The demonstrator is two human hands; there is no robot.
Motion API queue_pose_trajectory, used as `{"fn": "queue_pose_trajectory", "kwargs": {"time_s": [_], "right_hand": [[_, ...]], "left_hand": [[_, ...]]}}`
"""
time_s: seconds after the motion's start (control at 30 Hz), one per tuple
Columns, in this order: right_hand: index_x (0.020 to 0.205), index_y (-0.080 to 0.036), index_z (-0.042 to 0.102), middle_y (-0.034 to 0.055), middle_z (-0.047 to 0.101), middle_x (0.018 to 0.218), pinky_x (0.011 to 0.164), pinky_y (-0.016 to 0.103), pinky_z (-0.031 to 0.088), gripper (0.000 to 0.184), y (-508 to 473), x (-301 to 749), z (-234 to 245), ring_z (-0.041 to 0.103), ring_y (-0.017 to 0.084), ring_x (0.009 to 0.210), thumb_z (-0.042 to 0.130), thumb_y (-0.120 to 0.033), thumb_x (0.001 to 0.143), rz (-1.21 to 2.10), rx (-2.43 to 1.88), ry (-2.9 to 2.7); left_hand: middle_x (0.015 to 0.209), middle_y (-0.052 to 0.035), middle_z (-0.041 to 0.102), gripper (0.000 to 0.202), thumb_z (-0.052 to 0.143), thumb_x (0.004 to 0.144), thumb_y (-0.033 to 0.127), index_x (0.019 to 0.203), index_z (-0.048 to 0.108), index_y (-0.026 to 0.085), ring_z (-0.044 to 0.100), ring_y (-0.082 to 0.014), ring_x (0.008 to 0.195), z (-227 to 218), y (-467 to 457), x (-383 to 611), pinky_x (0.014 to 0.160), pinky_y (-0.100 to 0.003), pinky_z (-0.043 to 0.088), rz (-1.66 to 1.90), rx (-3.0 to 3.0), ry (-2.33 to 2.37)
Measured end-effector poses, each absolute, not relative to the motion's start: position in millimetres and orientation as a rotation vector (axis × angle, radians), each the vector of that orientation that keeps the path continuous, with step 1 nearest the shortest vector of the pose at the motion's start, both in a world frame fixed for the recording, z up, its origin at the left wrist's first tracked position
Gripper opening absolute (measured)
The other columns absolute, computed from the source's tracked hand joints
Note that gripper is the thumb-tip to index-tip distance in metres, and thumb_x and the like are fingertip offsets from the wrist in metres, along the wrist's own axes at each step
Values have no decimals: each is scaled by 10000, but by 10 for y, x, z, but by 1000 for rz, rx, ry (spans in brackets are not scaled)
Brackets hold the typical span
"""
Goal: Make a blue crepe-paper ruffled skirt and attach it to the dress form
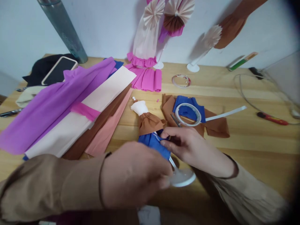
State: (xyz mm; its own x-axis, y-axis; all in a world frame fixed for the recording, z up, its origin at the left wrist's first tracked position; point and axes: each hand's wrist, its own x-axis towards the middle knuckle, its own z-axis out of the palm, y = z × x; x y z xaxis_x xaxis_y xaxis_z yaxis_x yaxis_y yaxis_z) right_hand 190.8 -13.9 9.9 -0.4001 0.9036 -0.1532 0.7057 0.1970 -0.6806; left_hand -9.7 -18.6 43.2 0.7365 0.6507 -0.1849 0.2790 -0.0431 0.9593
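A small doll-like dress figure [139,107] with a white bodice lies tilted between my hands. It wears a gathered brown crepe-paper layer [151,123] over a blue crepe-paper skirt [151,143]. My right hand [194,148] pinches the skirt's blue edge between thumb and fingers. A whitish strip shows along that edge. My left hand [138,175], slightly blurred, is closed at the lower end of the figure, around its white stand [182,178]. The stand's round base sticks out past the left fingers, whose tips are partly hidden.
Beyond my right hand, a tape roll [188,115] with a pulled-out end rests on blue and brown paper pieces [217,126]. Folded crepe paper [56,103] covers the left side. A phone [59,70], metal flask [67,34], glue gun [272,118] and finished dress figures [145,40] surround the workspace.
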Motion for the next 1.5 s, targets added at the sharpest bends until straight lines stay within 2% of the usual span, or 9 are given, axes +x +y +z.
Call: {"fn": "queue_pose_trajectory", "kwargs": {"time_s": [0.07, 0.13, 0.23, 0.33, 0.53, 0.63, 0.8, 1.0, 1.5], "right_hand": [[711, -176, 606, 17, 594, 666, 563, 246, 369, 134, -129, 1926, 156, 514, 133, 589, 554, -249, 812, 891, -1552, -2178], [721, -170, 628, 35, 615, 693, 574, 256, 388, 130, -108, 1942, 184, 537, 146, 618, 573, -261, 796, 879, -1577, -2121], [708, -169, 640, 15, 592, 624, 526, 248, 390, 165, -65, 1962, 174, 503, 135, 566, 597, -311, 780, 1085, -1584, -1960], [649, -168, 618, 5, 572, 596, 509, 240, 397, 213, -16, 1961, 160, 487, 122, 550, 608, -346, 766, 1340, -1514, -1772], [613, -158, 619, -8, 561, 570, 474, 230, 396, 288, 51, 1951, 190, 463, 91, 498, 689, -421, 709, 1563, -1443, -1556], [619, -151, 627, -38, 502, 520, 393, 203, 340, 303, 56, 1970, 179, 384, 59, 429, 707, -434, 696, 1635, -1450, -1512], [660, -141, 644, -41, 495, 510, 352, 187, 334, 341, 64, 2000, 135, 393, 55, 403, 721, -472, 682, 1745, -1432, -1468], [678, -155, 663, -39, 514, 516, 377, 194, 377, 392, 96, 2017, 137, 426, 63, 416, 755, -532, 629, 1854, -1371, -1430], [612, -160, 610, -57, 506, 461, 343, 162, 356, 194, 91, 2003, 141, 424, 44, 366, 744, -298, 631, 1831, -1450, -1323]], "left_hand": [[736, -26, 612, 232, 543, 819, 158, 628, 663, 211, 515, -160, 694, 425, 31, -100, 671, -283, 368, 433, 2013, 802], [889, -47, 650, 247, 525, 827, 147, 666, 699, 218, 558, -198, 858, 396, 234, -67, 838, -312, 409, 568, 2149, 771], [1202, -41, 624, 218, 592, 723, 70, 626, 693, 236, 483, -256, 1212, 344, 412, 16, 1103, -384, 291, 701, 2151, 673], [1293, -38, 589, 192, 644, 683, 53, 626, 677, 234, 363, -294, 1357, 305, 437, 92, 1168, -451, 211, 718, 2203, 643], [1244, -52, 611, 216, 576, 759, 69, 625, 635, 228, 357, -306, 1367, 232, 386, 159, 1138, -529, 252, 760, 2289, 691], [1218, -49, 620, 221, 582, 749, 68, 614, 635, 235, 361, -296, 1362, 188, 389, 168, 1150, -517, 230, 760, 2221, 685], [1167, -50, 636, 241, 625, 657, 4, 531, 610, 209, 395, -297, 1338, 182, 400, 181, 1145, -461, 272, 794, 2012, 700], [1236, -75, 611, 233, 603, 731, 37, 569, 643, 200, 381, -287, 1351, 190, 422, 160, 1164, -470, 231, 752, 2158, 669], [1232, -76, 610, 184, 640, 716, 70, 584, 649, 199, 414, -298, 1321, 187, 466, 106, 1155, -523, 186, 587, 2234, 709]]}}
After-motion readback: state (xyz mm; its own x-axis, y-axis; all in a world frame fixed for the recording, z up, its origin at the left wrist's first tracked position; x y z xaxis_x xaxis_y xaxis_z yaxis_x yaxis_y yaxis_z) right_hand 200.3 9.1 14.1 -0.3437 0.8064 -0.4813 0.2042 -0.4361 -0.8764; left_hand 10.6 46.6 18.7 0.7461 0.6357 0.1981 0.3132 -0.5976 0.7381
